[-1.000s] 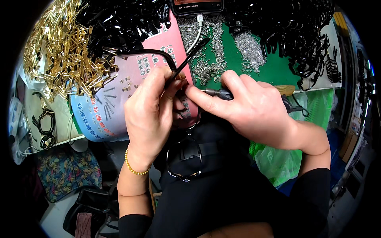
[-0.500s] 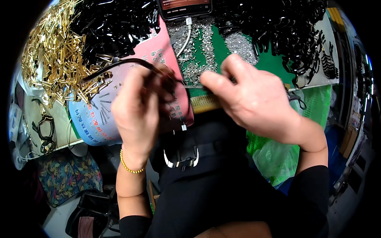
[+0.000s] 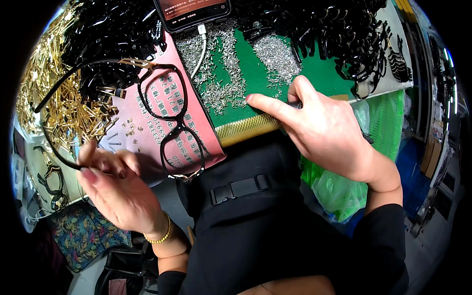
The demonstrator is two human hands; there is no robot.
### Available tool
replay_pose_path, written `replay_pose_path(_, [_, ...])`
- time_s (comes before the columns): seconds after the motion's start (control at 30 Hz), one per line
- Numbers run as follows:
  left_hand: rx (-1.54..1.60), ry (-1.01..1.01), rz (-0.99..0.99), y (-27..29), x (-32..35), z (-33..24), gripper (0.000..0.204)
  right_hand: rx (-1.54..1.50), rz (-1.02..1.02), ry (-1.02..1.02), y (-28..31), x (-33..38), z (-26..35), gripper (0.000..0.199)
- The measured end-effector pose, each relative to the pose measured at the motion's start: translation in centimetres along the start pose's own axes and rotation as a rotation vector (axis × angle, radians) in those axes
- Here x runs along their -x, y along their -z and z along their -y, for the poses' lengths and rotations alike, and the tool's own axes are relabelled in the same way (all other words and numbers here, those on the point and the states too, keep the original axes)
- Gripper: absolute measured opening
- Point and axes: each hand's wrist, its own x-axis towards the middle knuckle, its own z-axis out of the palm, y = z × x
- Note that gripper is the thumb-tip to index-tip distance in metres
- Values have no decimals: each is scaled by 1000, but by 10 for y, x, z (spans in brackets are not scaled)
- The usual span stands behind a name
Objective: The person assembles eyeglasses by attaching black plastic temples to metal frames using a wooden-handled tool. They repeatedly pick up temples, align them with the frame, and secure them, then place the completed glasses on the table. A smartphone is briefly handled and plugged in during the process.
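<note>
My left hand (image 3: 115, 184) is closed on one black temple arm of an eyeglass frame (image 3: 183, 123), pinching it near its tip. The frame's black rims hang over the pink end of a printed mat, with a gold-coloured piece at the upper hinge. My right hand (image 3: 327, 128) is over the green work surface, index finger stretched to the edge of a heap of small silver screws (image 3: 223, 93). Its other fingers are curled round a dark, slim thing (image 3: 295, 104), mostly hidden by the hand; I cannot make out its kind.
Gold temple pieces (image 3: 54, 93) lie heaped at the left, beside black glasses parts (image 3: 113, 34). A phone (image 3: 191, 12) with a white cable stands at the back. More black frames (image 3: 339, 34) and another screw pile (image 3: 278, 56) lie right. Green plastic bags (image 3: 344, 189) hang below the edge.
My left hand has moved left and down, and the eyeglass frame now shows spread out in front of it. My right index finger has straightened toward the screws. The whole view has shifted slightly.
</note>
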Motion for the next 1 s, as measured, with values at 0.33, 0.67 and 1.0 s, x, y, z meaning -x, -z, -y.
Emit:
replay_pose_path(0.33, [-955, -346, 168, 34, 28, 5, 21, 128, -33, 71, -4, -3, 7, 73])
replay_pose_path(0.67, [-769, -597, 566, 15, 49, 13, 36, -319, -9, 188, 17, -15, 27, 59])
replay_pose_path(1.0, [-563, -372, 514, 2, 28, 17, 33, -258, 20, 380, -8, -29, 29, 63])
